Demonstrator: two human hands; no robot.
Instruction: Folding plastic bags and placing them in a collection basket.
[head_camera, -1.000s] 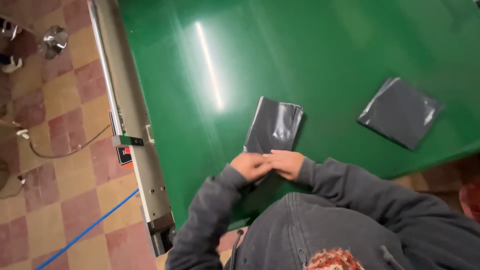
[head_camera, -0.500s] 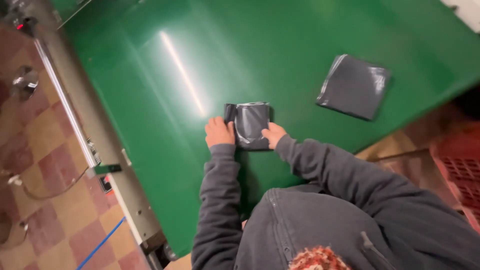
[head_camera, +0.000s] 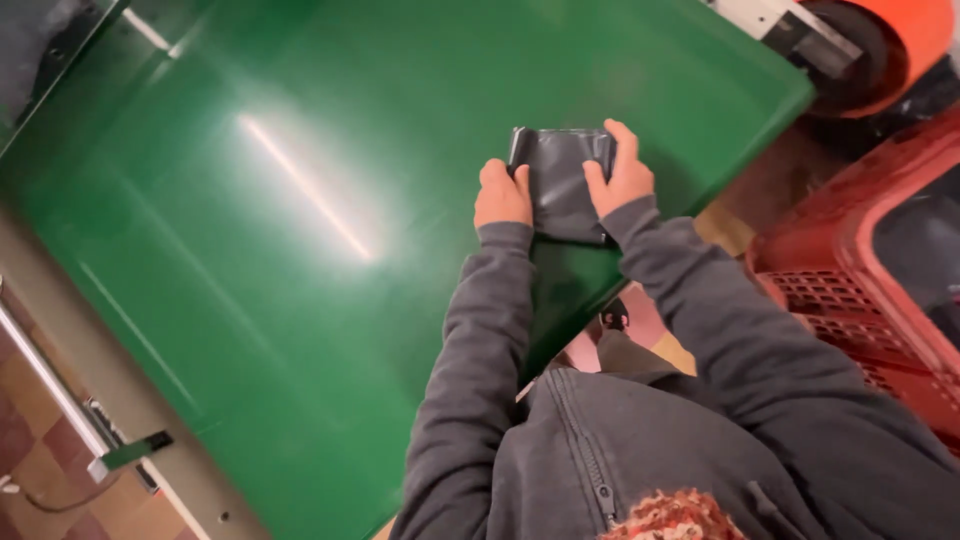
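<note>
Since half a second before, the view had swung: the second grey bag that lay off to the right was out of frame, and a red crate (head_camera: 880, 270) had come in at the right, with an orange machine (head_camera: 880, 50) at the top corner. The bag (head_camera: 562, 182) had stayed between the hands, folded into a small, dark grey, glossy, creased plastic packet lying flat on the green desk (head_camera: 300, 200).

The left hand (head_camera: 503, 196) lay on the bag's left edge, fingers curled over it. The right hand (head_camera: 622, 178) clasped the right edge, fingers reaching up to the top corner. Both hands gripped the bag, one on each side.

The bag sat near the desk's edge, which ran just to the right of the right hand and below both wrists. Left of the left hand and beyond the fingertips, the green surface stretched wide and bare to its far rim.
</note>
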